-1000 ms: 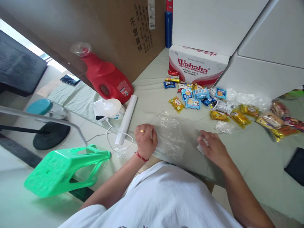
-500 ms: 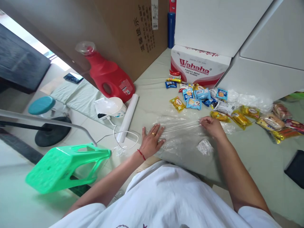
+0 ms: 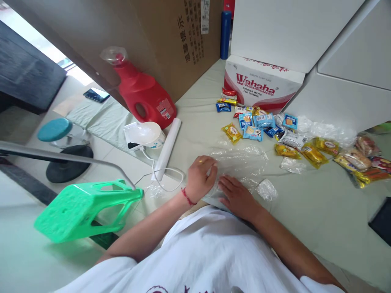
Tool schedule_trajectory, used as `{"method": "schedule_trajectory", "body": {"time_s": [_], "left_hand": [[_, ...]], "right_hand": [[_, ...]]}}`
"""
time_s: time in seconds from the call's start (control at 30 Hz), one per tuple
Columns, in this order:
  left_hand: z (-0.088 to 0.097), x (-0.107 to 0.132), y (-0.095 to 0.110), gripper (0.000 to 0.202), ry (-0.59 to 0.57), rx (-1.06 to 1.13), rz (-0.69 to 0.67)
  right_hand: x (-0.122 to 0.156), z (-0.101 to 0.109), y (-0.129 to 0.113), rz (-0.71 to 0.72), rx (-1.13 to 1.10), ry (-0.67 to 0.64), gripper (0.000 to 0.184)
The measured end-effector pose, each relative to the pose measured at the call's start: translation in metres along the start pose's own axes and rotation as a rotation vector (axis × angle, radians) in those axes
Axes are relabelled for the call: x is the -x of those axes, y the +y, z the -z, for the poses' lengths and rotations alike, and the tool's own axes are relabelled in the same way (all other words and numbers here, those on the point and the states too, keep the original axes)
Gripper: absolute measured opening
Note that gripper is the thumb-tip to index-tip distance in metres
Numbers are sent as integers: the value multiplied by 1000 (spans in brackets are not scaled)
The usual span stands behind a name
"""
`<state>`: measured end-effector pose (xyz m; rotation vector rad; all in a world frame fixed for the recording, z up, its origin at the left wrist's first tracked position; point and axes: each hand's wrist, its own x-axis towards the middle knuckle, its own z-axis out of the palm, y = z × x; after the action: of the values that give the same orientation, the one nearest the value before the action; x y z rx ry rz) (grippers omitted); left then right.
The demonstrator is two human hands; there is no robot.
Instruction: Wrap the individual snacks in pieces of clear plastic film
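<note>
A clear plastic bag [image 3: 244, 162] lies spread and wrinkled on the green cloth in front of me. My left hand [image 3: 201, 178], with a ring and a red string bracelet, is over the bag's left edge. Its fingers are curled in towards the thumb, and whatever is between them is hidden. Close beside it, my right hand [image 3: 240, 197] rests palm down on the near part of the bag, fingers stretched out. A crumpled ball of clear plastic [image 3: 266, 190] sits just right of that hand.
Several wrapped snacks [image 3: 253, 132] lie beyond the bag, before a Wahaha carton [image 3: 262, 87]. At left are a white roll [image 3: 168, 148], a white tub [image 3: 149, 136] with a cable, a red jug [image 3: 146, 95] and a green stool [image 3: 67, 213]. A dark object [image 3: 381, 219] lies far right.
My right hand has let go of the bag's stretched right side and moved left and nearer to me. My left hand has gone from lying flat to curled. The bag now lies slack.
</note>
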<state>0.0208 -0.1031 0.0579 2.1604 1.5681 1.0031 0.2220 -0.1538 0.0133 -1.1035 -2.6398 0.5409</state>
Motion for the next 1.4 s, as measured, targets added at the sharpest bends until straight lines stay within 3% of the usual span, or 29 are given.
{"method": "schedule_trajectory", "body": {"time_s": [0.07, 0.17, 0.33, 0.43, 0.5, 0.63, 0.77, 0.87, 0.93, 1.0, 1.1, 1.17, 1.27, 1.3, 1.4], "left_hand": [[-23, -18, -8, 33, -198, -77, -74], [-53, -33, -30, 42, -397, -242, -43], [-64, -30, -52, 50, -382, -319, -21], [-64, -26, -53, 52, -388, -345, -35], [-66, -24, -53, 54, -403, -363, -66], [-69, -22, -53, 57, -398, -378, -89], [-67, -23, -52, 56, -383, -377, -89], [-66, -23, -52, 56, -381, -374, -86], [-65, -23, -52, 55, -383, -372, -83], [-64, -24, -52, 55, -388, -368, -80], [-64, -24, -52, 55, -392, -361, -83], [-64, -24, -52, 54, -388, -355, -86], [-64, -24, -52, 54, -384, -346, -85], [-64, -24, -52, 54, -384, -342, -86], [-65, -23, -52, 55, -383, -334, -89]], "right_hand": [[19, -9, 2, 44, -52, -116, 54], [53, 0, 10, 21, -138, -243, 58], [94, 31, 15, -49, -264, -295, 54], [98, 56, 28, -69, -356, -269, 42], [88, 77, 50, -165, -359, -153, 38], [22, 121, 120, -505, -12, 180, 37], [-90, 143, 184, -685, 282, 212, 38], [-165, 140, 208, -696, 262, 189, 53], [-196, 135, 213, -735, 202, 114, 58], [-208, 134, 214, -784, 176, 82, 45], [-191, 146, 210, -806, 197, 188, 30], [-161, 158, 205, -819, 118, 391, 30], [-102, 161, 180, -887, -402, 784, 27], [-82, 155, 165, -913, -645, 844, 30], [-36, 114, 108, -924, -1116, 743, 46]]}}
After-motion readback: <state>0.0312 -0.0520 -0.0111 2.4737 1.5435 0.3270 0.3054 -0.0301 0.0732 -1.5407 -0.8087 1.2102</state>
